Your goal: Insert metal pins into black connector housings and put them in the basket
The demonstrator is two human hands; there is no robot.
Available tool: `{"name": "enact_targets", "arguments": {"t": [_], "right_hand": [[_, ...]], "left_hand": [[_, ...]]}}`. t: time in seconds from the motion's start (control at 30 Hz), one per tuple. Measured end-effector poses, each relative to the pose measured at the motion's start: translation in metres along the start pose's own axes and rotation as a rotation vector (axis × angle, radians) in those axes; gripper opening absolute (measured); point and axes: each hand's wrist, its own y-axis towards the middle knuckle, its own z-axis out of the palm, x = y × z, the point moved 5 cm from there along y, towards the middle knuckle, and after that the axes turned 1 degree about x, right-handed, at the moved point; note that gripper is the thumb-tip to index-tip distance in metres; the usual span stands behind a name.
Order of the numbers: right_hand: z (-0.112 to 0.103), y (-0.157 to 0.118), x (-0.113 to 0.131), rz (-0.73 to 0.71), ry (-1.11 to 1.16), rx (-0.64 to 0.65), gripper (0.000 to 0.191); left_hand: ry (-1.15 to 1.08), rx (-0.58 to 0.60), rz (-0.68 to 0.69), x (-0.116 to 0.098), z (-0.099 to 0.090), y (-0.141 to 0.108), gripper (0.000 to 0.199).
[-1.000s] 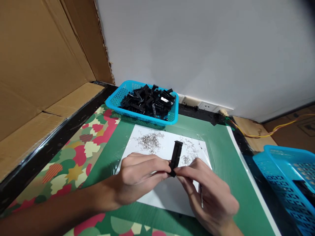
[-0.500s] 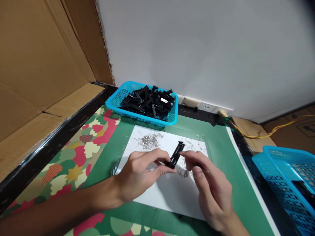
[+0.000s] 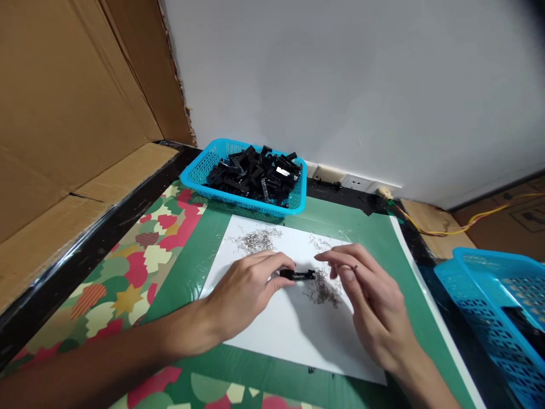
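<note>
Above a flat white paper sheet point(image 3: 293, 335), a narrow black plastic part point(image 3: 300, 275) is pinched at one end between the thumb and fingers of the bare left hand point(image 3: 251, 284), whose forearm point(image 3: 162, 341) is stretched in from the lower left. Since half a second earlier, the part has been swung from a slant to nearly level, its free end pointed toward the bare right hand point(image 3: 374, 301), and the right forefinger point(image 3: 336, 257) appears to have been lifted off it; by that judgement, the part is now supported by the left hand alone. The right hand is held half curled, its forefinger extended, with a slender grey rod point(image 3: 356, 267) seemingly gripped beside the thumb. By the part's free end, below the right fingertips, a loose pile of thin wire pieces point(image 3: 326, 294) is exposed. Farther ahead of both hands, a blue perforated plastic basket point(image 3: 255, 205) is filled with black plastic pieces point(image 3: 251, 170), backed by a pale grey wall point(image 3: 298, 74).
</note>
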Motion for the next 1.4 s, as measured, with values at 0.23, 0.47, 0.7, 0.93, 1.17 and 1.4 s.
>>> {"name": "enact_targets", "arguments": {"t": [0.23,0.47,0.7,0.93,1.17,1.4], "right_hand": [[-0.003,0.012,-0.001,0.006,-0.205,0.031,0.023],[0.02,0.025,0.009,0.084,0.11,0.109,0.034],[0.033,0.029,0.007,0.159,0.161,0.191,0.037],[0.035,0.025,0.006,0.155,0.124,0.23,0.037],[0.038,0.018,0.006,0.171,0.097,0.276,0.035],[0.039,0.016,0.008,0.148,0.029,0.242,0.034]], "left_hand": [[0.107,0.003,0.098,-0.002,0.001,-0.001,0.013],[0.185,0.036,0.155,-0.002,0.002,-0.002,0.012],[0.202,0.046,0.219,-0.006,0.004,-0.004,0.013],[0.204,0.05,0.262,-0.008,0.005,-0.004,0.012],[0.173,0.044,0.296,-0.011,0.003,-0.002,0.016],[0.109,0.051,0.251,-0.008,0.003,-0.002,0.014]]}}
